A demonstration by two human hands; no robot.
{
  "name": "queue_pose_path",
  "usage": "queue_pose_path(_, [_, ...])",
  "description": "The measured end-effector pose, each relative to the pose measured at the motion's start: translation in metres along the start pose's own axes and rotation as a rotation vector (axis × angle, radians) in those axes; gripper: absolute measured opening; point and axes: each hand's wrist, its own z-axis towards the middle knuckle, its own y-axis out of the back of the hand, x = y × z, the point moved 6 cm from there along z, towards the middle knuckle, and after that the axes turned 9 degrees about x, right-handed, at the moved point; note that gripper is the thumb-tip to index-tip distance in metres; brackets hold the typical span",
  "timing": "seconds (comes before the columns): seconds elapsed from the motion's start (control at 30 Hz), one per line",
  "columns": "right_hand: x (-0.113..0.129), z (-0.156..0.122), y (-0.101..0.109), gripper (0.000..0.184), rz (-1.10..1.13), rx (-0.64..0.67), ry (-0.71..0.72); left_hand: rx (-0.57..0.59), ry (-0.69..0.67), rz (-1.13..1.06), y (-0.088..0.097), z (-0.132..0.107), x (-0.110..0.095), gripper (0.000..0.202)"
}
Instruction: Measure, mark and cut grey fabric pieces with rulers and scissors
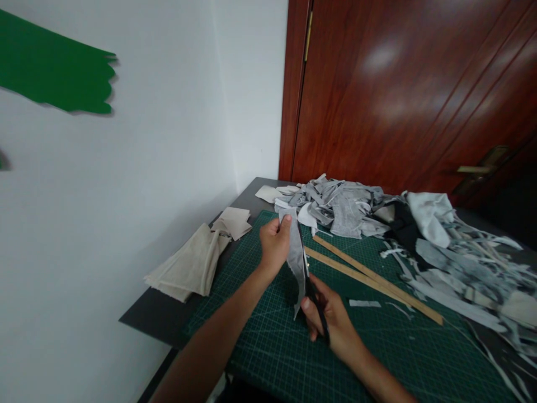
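Note:
A strip of grey fabric (296, 254) hangs from my left hand (274, 242), pinched near its top between thumb and fingers. My right hand (329, 319) is closed round the black handles of a pair of scissors (314, 294). The blades point upward along the right edge of the fabric; how far apart they are is hard to make out. Both hands are above a green cutting mat (268, 341) with a printed grid. Two wooden rulers (377, 280) lie crossed on the mat, just beyond my right hand.
A heap of grey fabric scraps (344, 204) lies at the back, by the brown door (377, 95). More strips and scraps (470, 274) spread along the right. Folded cream cloth (188, 263) rests at the left edge beside the white wall (176, 140). A small grey offcut (364, 303) is on the mat.

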Motion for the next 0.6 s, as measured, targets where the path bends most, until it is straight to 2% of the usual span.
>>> queue_pose_path(0.13, [0.000, 0.000, 0.006, 0.096, -0.018, -0.042, 0.005, 0.017, -0.004, 0.033, -0.009, -0.009, -0.002, 0.056])
queue_pose_path(0.33, [0.002, 0.001, 0.011, 0.093, 0.012, -0.095, 0.043, 0.088, 0.013, -0.007, -0.021, -0.019, -0.007, 0.053])
queue_pose_path(0.6, [0.003, 0.002, 0.013, 0.097, 0.002, -0.118, 0.015, 0.091, 0.037, 0.039, -0.027, -0.029, -0.003, 0.051])
